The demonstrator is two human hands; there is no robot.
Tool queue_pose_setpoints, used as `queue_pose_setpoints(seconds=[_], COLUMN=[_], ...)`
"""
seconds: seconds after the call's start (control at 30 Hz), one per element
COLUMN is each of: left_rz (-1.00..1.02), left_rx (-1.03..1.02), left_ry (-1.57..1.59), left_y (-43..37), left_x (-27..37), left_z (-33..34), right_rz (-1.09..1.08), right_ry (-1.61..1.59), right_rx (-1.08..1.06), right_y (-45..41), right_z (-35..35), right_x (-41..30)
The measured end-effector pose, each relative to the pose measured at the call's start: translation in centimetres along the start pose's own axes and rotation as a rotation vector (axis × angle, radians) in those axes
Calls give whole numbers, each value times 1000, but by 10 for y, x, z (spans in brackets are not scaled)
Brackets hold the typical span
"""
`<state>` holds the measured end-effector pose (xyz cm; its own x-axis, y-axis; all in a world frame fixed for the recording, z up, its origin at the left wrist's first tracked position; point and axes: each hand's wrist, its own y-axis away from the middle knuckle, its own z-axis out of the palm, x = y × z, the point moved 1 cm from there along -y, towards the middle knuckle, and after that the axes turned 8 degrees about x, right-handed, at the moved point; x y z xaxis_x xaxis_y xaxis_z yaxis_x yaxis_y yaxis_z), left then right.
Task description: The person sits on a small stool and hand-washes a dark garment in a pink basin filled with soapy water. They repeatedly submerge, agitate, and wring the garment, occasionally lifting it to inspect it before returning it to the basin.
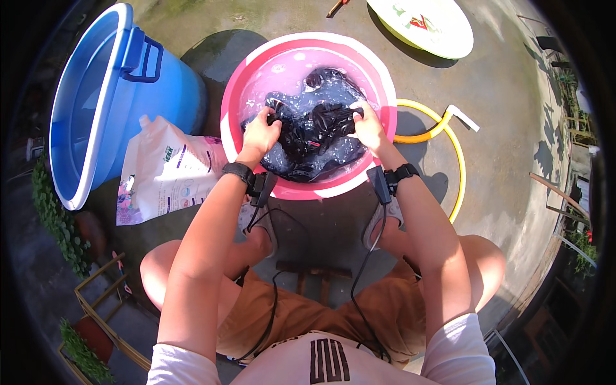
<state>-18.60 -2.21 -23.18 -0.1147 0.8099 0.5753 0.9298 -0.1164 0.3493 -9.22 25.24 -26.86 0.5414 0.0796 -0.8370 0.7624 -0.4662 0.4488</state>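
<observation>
A pink plastic basin (231, 115) holds pinkish, sudsy water and a soaked dark garment (308, 130), partly under the surface. At the garment's left side, my left hand (262, 130) pinches the cloth between thumb and fingers. My right hand (368, 125) grips a bunched part of the same cloth near the basin's right wall. The stretch between both hands is crumpled and wet. Straps with small black devices sit on both wrists, and cables run down from them.
Left of the basin stand a large blue plastic tub (187, 91) and a white detergent pouch (168, 168). A yellow hose (463, 168) with a white end curls at the right. A pale green basin (428, 24) lies at the upper right. Part of a wooden stool (315, 269) shows between my legs.
</observation>
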Motion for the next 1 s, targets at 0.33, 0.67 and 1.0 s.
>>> queue_pose_setpoints(seconds=[0.33, 0.67, 1.0], left_rz=[237, 279, 105], left_rx=[133, -197, -27], left_ry=[56, -432, -249], left_y=[9, 9, 23], left_x=[-11, -53, -24], left_z=[21, 51, -42], right_rz=[-272, -135, -329], right_ry=[599, 879, 824], right_rx=[154, -3, -230], right_y=[-1, 23, 56], right_z=[56, 60, 7], right_x=[14, 29, -94])
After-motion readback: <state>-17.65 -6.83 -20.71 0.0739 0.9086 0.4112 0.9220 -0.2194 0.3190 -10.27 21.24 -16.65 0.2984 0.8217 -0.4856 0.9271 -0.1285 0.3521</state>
